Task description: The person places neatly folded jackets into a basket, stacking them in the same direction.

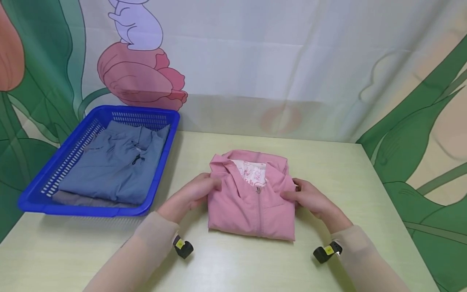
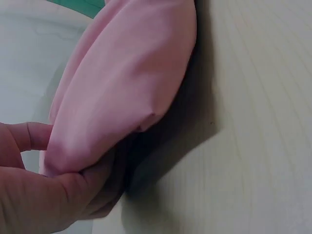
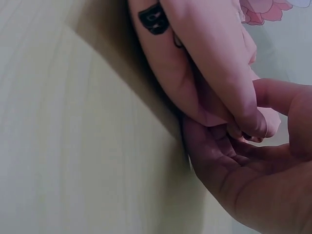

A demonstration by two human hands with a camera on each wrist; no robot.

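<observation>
A folded pink zip jacket (image 1: 233, 207) with a white printed lining lies in the middle of the table in the head view. At its left side my left hand (image 1: 198, 190) grips the edge, thumb on top and fingers underneath. My right hand (image 1: 310, 198) pinches the opposite side the same way. In the left wrist view the jacket (image 2: 122, 87) bulges above the tabletop, its edge between thumb and fingers. The right wrist view shows folded layers of the jacket (image 3: 209, 53) with a dark print, and fingers tucked under them.
A blue plastic basket (image 1: 160, 178) stands on the left of the table, holding a folded blue-grey garment (image 1: 116, 166) with greyish cloth beneath. Behind the pale wooden table (image 1: 226, 267) hangs a printed curtain (image 1: 237, 61). Its right edge runs along green leaf-patterned cloth.
</observation>
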